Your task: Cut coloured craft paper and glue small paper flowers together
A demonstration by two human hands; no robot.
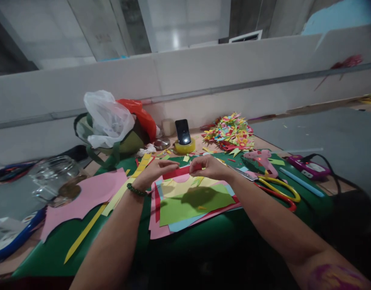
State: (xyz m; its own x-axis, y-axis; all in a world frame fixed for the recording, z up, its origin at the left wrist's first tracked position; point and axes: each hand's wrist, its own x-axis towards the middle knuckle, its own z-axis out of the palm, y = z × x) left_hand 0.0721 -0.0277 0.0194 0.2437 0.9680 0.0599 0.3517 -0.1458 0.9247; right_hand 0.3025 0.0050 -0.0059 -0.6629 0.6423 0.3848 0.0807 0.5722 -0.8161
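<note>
A red paper strip (176, 173) spans the gap between my two hands, above a stack of coloured paper. My left hand (155, 171), with a dark green bead bracelet at the wrist, is closed on the strip's left end. At the other end, my right hand (210, 167) pinches the strip between thumb and fingers. The fingers hide parts of both ends. Beneath them lies the stack, with a green sheet (188, 205) on top and yellow, blue, red and pink sheets showing around it. The green sheet carries a shadow and small paper scraps.
Right of the stack lie scissors (282, 191) with yellow and red handles, a pink glue gun (261, 159) and a purple device (309, 167). A phone (182, 132) leans on a yellow tape roll (185, 147). Left are pink paper (91, 197), a glass jar (54, 175) and a bag (128, 139).
</note>
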